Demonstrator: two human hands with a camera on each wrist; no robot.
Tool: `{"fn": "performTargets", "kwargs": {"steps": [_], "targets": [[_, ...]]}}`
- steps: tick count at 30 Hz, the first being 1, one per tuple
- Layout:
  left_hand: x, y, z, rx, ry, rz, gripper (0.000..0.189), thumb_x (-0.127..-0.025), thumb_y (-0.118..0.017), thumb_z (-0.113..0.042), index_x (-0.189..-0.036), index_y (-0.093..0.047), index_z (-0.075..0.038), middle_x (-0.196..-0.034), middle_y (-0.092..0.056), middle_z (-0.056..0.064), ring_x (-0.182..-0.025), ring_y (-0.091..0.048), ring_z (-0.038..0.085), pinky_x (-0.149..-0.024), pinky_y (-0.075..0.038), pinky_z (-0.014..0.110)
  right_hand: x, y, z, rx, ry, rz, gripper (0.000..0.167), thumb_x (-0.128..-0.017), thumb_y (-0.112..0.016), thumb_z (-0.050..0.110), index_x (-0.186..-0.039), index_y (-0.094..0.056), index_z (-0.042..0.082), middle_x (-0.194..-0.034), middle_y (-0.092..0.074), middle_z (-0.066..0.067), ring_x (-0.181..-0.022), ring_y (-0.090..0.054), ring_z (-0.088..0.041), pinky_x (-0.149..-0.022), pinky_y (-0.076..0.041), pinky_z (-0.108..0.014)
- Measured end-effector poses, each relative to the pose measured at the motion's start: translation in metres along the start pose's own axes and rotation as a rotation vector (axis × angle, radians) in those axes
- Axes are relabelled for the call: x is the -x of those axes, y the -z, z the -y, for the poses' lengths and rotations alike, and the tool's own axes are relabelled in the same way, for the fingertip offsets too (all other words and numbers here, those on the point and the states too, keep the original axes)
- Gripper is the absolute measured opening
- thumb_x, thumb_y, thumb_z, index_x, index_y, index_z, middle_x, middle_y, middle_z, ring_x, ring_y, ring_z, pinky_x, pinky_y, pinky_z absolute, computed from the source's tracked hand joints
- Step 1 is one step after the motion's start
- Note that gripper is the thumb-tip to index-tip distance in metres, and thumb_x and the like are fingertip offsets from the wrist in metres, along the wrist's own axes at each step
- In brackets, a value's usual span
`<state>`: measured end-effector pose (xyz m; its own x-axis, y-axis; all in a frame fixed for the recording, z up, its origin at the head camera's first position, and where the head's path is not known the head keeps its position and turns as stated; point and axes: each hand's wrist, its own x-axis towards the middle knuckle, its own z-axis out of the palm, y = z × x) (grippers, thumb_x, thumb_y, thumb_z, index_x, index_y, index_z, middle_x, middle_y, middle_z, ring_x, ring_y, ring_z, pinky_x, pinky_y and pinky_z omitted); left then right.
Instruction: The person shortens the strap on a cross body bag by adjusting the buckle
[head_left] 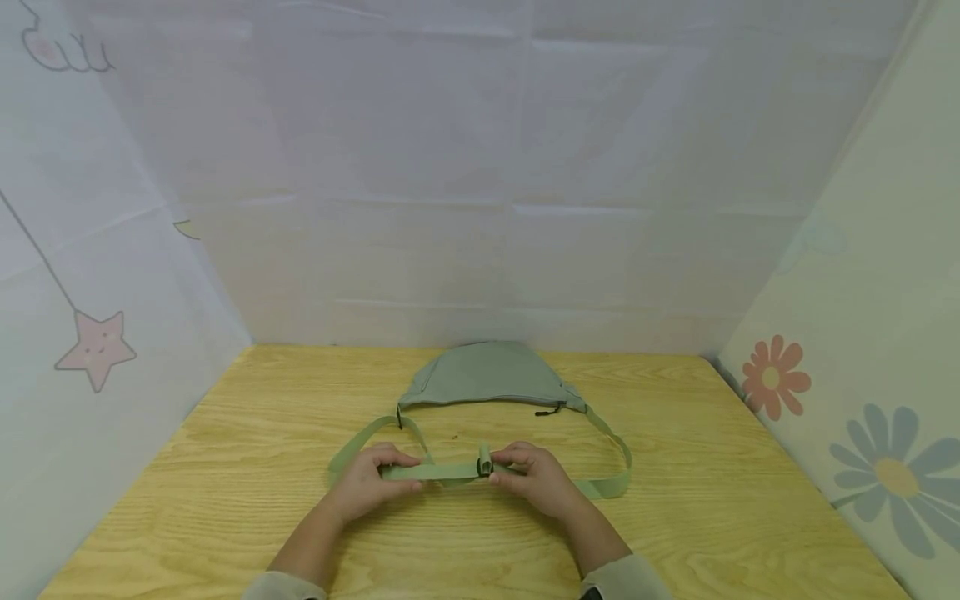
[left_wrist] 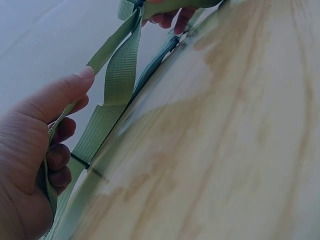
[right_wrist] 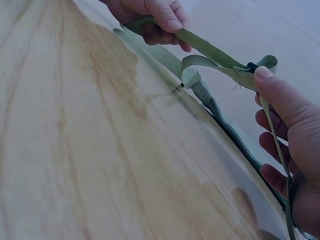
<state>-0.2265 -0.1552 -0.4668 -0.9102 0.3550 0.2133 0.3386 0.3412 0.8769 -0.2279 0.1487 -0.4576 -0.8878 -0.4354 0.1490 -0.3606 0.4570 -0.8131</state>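
Note:
A grey-green sling bag [head_left: 487, 375] lies flat at the back of the table, its pale green strap [head_left: 442, 472] looping toward the person. The left hand [head_left: 372, 482] pinches the strap between thumb and fingers, as the left wrist view also shows. To its right, the right hand [head_left: 536, 479] pinches the strap beside a small black buckle [head_left: 485, 468], where the webbing stands up in a short loop. Between the two hands the strap runs nearly straight, raised a little off the table. In the right wrist view the webbing [right_wrist: 210, 47] stretches from one hand to the other.
The wooden table [head_left: 712, 500] spreads around the bag. A dark zipper pull [head_left: 550, 411] hangs from the bag's front edge. Pale sheets with a star [head_left: 96, 350] and flowers [head_left: 776, 377] printed on them stand at the back and both sides.

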Motion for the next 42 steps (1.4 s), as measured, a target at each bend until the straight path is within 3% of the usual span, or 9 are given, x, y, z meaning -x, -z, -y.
{"fn": "performTargets", "kwargs": {"steps": [20,30,37,42], "targets": [[0.004,0.011,0.006,-0.019,0.017,0.004,0.033,-0.078,-0.083,-0.023,-0.106,-0.075,-0.007,-0.102,-0.068,0.009,-0.096,-0.057,0.015,-0.084,-0.044,0.022,0.001,0.001,0.003,-0.056,-0.014,0.002,0.036,-0.093,-0.067,0.025,-0.124,-0.067,0.006,-0.116,-0.065,-0.007,-0.116,-0.057,-0.032,-0.100,-0.046,-0.054],[0.008,0.019,0.006,-0.030,0.000,0.008,0.031,-0.079,-0.082,-0.020,-0.106,-0.074,-0.007,-0.100,-0.067,0.006,-0.092,-0.055,0.011,-0.082,-0.043,0.023,0.002,0.000,0.006,-0.081,-0.003,0.013,0.030,-0.094,-0.067,0.024,-0.117,-0.070,0.006,-0.112,-0.065,-0.008,-0.108,-0.061,-0.021,-0.098,-0.050,-0.047],[0.008,0.017,0.004,-0.050,0.001,-0.011,0.044,-0.077,-0.083,-0.020,-0.115,-0.069,-0.003,-0.098,-0.060,0.012,-0.083,-0.044,0.011,-0.072,-0.040,0.022,0.002,0.002,0.007,-0.077,-0.011,0.019,0.032,-0.094,-0.066,0.025,-0.119,-0.069,0.007,-0.113,-0.064,-0.006,-0.107,-0.060,-0.016,-0.097,-0.050,-0.044],[0.005,0.008,-0.002,-0.072,0.005,-0.060,0.043,-0.079,-0.082,-0.023,-0.116,-0.069,-0.008,-0.109,-0.059,0.008,-0.094,-0.048,0.016,-0.082,-0.043,0.029,0.002,0.002,0.005,-0.070,-0.008,0.024,0.032,-0.094,-0.066,0.026,-0.119,-0.069,0.008,-0.113,-0.065,-0.006,-0.107,-0.060,-0.015,-0.097,-0.050,-0.046]]}}
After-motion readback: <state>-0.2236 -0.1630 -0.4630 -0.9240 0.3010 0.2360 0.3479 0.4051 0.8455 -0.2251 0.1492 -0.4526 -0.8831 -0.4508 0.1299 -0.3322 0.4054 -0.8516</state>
